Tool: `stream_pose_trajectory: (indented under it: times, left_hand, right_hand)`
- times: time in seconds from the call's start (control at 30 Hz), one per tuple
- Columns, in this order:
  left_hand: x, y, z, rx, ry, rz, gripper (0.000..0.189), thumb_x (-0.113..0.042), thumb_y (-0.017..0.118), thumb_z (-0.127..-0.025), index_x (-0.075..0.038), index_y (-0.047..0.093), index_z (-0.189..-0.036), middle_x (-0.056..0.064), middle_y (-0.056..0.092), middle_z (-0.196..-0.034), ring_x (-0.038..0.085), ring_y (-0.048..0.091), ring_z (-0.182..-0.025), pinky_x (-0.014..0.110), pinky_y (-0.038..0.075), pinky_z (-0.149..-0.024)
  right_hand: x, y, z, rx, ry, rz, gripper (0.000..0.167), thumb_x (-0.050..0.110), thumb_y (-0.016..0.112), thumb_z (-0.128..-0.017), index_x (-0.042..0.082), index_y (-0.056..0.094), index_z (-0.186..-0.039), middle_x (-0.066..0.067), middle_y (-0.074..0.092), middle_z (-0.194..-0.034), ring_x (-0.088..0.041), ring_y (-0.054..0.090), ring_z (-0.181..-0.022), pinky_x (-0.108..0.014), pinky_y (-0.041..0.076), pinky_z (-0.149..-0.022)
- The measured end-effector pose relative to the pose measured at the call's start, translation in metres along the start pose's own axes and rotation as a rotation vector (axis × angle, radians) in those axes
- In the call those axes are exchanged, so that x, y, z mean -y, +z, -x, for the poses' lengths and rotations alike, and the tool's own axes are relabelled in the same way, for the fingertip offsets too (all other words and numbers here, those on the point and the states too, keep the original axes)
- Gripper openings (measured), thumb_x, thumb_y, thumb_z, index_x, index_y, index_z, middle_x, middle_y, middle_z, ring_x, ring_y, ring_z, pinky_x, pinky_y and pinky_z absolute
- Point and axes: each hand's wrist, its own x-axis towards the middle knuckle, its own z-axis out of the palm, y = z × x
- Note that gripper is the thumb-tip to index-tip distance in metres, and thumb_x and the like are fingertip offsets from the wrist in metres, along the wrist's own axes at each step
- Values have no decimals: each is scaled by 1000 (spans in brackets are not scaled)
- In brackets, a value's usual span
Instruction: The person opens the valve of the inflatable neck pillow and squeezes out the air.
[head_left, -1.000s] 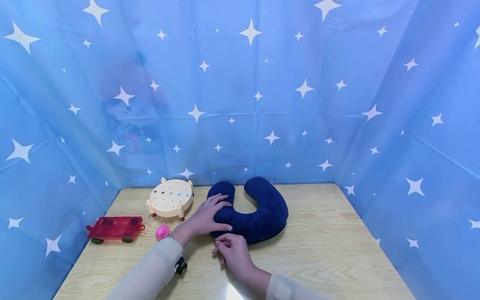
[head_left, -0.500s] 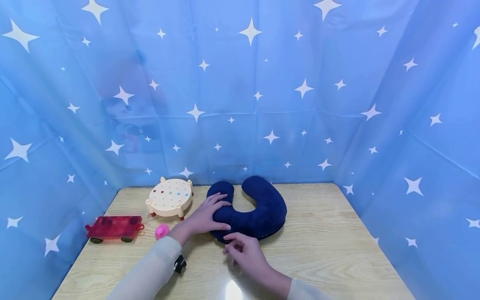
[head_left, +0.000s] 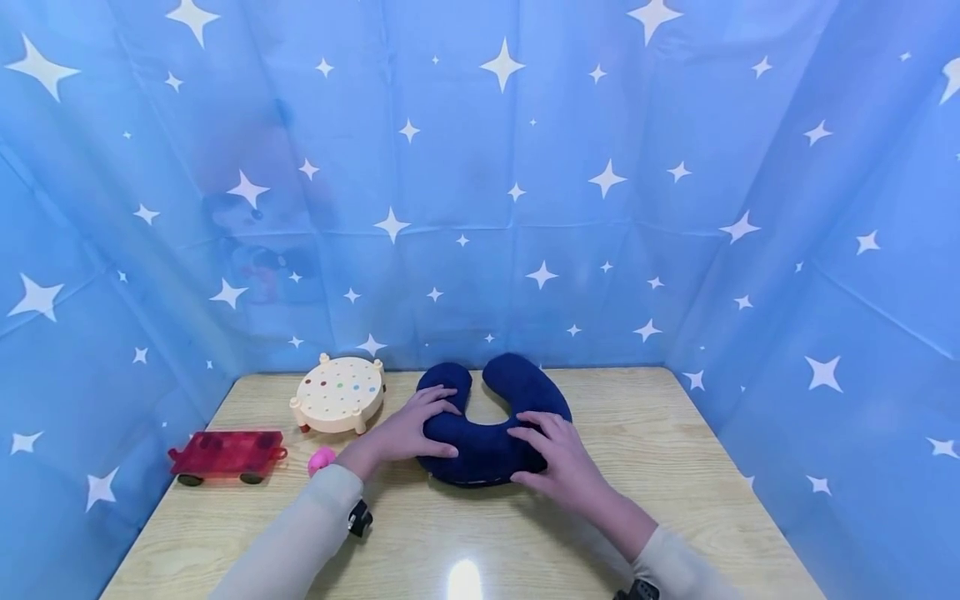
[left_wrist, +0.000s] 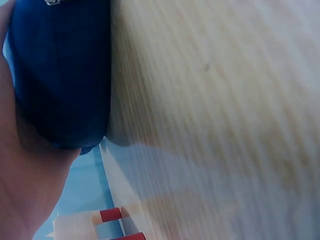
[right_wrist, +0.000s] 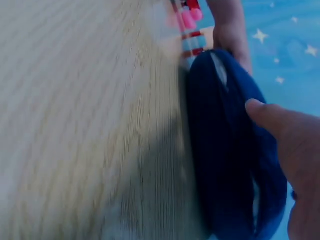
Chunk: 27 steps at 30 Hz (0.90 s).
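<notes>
A dark blue U-shaped neck pillow (head_left: 480, 450) lies on the table with both ends toward the curtain. My left hand (head_left: 408, 429) rests over its left arm, fingers spread on top and thumb toward the near side. My right hand (head_left: 558, 458) lies on the right part of the curve, its fingers apart and slightly bent. In the right wrist view the thumb (right_wrist: 267, 115) touches the pillow's side, where a seam gapes and shows pale strips. A small metal zip pull (left_wrist: 52, 2) shows at the top edge of the left wrist view.
Left of the pillow stands a round cream toy stand (head_left: 341, 396) with coloured dots and short legs. A pink toy (head_left: 321, 460) lies near my left wrist, partly covered. Farther left is a translucent red wheeled toy cart (head_left: 228, 454). A starry blue curtain (head_left: 480, 283) surrounds the wooden table (head_left: 637, 433).
My right hand has left the pillow's near edge, where its fingers were bent together, and moved right onto the curve, opening out. My left hand and the pillow have hardly moved.
</notes>
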Motion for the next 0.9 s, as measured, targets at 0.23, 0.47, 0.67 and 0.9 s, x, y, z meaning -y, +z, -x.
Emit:
stream_pose_trajectory:
  times: [0.23,0.47,0.67,0.9]
  left_hand:
    - [2,-2,-2,15,22,13,61,-59,86,-90,-21,71,-136,5,38,-176,37,18,-168,69,19,-130]
    - [2,-4,-5,6,57,8,60,-56,87,-91,-18,72,-136,11,40,-174,42,22,-166,71,22,-128]
    - [3,-5,-7,12,52,-5,62,-59,86,-90,-19,72,-136,8,40,-175,38,22,-167,67,23,-129]
    - [2,-6,-7,26,37,-35,65,-62,86,-90,-21,72,-138,4,39,-176,35,20,-168,65,23,-130]
  right_hand:
    - [-18,3,-3,89,-47,9,78,35,101,-81,16,67,-149,-13,61,-156,-38,50,-149,-67,30,-125]
    - [-28,10,-7,40,-88,-53,67,29,100,-83,19,72,-143,-7,70,-141,-32,59,-138,-66,31,-123]
    - [-33,16,-6,-30,-95,-95,57,29,99,-83,20,77,-135,-3,74,-133,-30,64,-129,-64,39,-117]
    - [-33,20,-6,-88,-125,-107,44,23,98,-83,18,84,-125,5,78,-119,-16,66,-109,-50,47,-101]
